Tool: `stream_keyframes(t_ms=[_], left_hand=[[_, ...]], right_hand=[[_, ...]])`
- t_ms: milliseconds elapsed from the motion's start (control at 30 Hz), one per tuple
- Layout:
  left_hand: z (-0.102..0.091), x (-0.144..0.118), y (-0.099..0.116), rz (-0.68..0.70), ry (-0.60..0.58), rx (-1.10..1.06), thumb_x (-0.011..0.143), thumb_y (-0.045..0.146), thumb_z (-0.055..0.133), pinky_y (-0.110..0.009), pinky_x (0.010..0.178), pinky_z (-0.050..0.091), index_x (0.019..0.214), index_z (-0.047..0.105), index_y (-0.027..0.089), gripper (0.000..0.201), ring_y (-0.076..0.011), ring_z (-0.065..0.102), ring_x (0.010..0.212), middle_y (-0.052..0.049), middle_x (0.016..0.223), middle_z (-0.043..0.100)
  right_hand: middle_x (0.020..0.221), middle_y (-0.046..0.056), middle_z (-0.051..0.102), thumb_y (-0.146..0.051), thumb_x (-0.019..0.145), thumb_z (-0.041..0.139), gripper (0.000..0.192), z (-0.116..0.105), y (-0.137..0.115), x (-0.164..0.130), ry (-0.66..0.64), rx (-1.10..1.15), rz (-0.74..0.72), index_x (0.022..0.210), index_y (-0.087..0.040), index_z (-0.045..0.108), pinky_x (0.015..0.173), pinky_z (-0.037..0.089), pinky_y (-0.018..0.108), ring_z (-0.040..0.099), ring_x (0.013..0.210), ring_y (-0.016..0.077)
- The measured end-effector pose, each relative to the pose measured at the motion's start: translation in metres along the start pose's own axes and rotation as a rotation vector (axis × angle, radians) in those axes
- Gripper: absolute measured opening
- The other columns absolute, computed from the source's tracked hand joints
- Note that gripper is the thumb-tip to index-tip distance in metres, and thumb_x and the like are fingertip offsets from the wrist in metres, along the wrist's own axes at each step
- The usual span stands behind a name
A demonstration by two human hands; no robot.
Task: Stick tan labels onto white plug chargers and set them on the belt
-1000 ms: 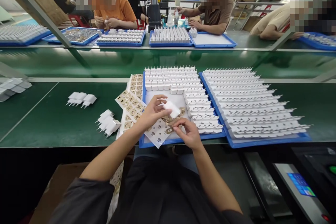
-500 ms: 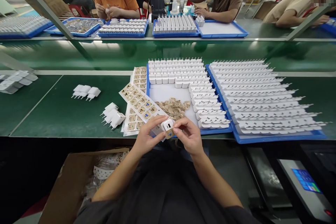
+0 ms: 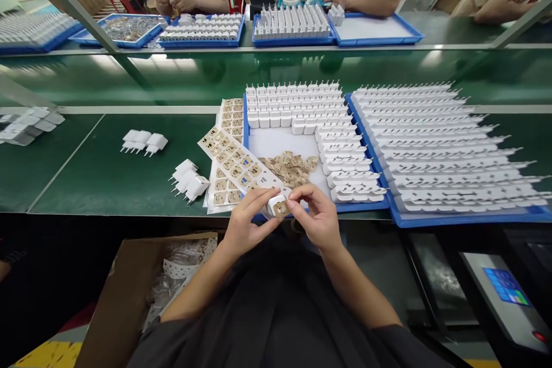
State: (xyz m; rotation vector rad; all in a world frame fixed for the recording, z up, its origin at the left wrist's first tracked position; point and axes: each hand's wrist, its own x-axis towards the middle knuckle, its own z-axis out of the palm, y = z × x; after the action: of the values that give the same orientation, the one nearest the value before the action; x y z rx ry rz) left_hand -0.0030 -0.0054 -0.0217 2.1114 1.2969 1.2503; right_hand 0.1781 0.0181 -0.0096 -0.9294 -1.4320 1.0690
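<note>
Between thumb and fingers, my left hand (image 3: pixel 249 219) grips a white plug charger (image 3: pixel 272 202) with its end face turned up toward me. My right hand (image 3: pixel 317 217) pinches the edge of a small tan sticker (image 3: pixel 281 209), which lies over that end face. Whether the sticker is stuck down I cannot tell. Just beyond my hands, a sheet of tan stickers (image 3: pixel 235 160) lies slanted over more sheets (image 3: pixel 221 185). A heap of loose tan pieces (image 3: pixel 290 168) rests in the blue tray (image 3: pixel 246 138), beside rows of white chargers (image 3: pixel 297 104) with pins up.
Another blue tray (image 3: pixel 403 219) full of chargers stands at the right. Loose chargers lie on the green bench (image 3: pixel 77 184) in small groups (image 3: pixel 188 180). A cardboard box (image 3: pixel 116 293) with scraps sits below. Across the bench, several people work behind more trays (image 3: pixel 200 43).
The sticker has moved up from the charger's lower edge to cover its end face, still in my right fingers. The whole view has shifted slightly.
</note>
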Motion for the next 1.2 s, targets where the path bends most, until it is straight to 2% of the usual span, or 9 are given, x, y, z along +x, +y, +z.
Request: stream_keyframes(t_ms=[567, 1067, 1200], left_hand=[[-0.001, 0.003, 0.003, 0.056, 0.027, 0.010, 0.089, 0.026, 0.073, -0.036, 0.097, 0.058, 0.136, 0.061, 0.026, 0.049, -0.0233, 0.069, 0.110, -0.010, 0.120, 0.071], [0.000, 0.004, 0.003, 0.127, 0.072, 0.071, 0.089, 0.022, 0.074, -0.038, 0.097, 0.058, 0.135, 0.061, 0.024, 0.048, -0.0233, 0.069, 0.109, -0.010, 0.120, 0.072], [0.000, 0.004, 0.002, 0.141, 0.086, 0.077, 0.089, 0.022, 0.073, -0.039, 0.097, 0.058, 0.133, 0.062, 0.024, 0.046, -0.0236, 0.070, 0.109, -0.010, 0.119, 0.073]], right_hand=[[0.080, 0.000, 0.068, -0.022, 0.089, 0.068, 0.003, 0.004, -0.003, 0.001, 0.009, 0.017, -0.002, 0.087, -0.023, 0.066, 0.070, 0.053, 0.029, 0.063, 0.073, 0.0149], [0.081, -0.001, 0.068, -0.024, 0.090, 0.070, 0.007, 0.009, -0.006, -0.002, 0.043, -0.196, -0.029, 0.087, -0.022, 0.064, 0.066, 0.053, 0.029, 0.061, 0.068, 0.0134], [0.080, -0.001, 0.067, -0.021, 0.091, 0.068, 0.006, 0.013, -0.007, -0.003, 0.056, -0.275, -0.109, 0.088, -0.022, 0.062, 0.065, 0.053, 0.029, 0.061, 0.067, 0.0134]])
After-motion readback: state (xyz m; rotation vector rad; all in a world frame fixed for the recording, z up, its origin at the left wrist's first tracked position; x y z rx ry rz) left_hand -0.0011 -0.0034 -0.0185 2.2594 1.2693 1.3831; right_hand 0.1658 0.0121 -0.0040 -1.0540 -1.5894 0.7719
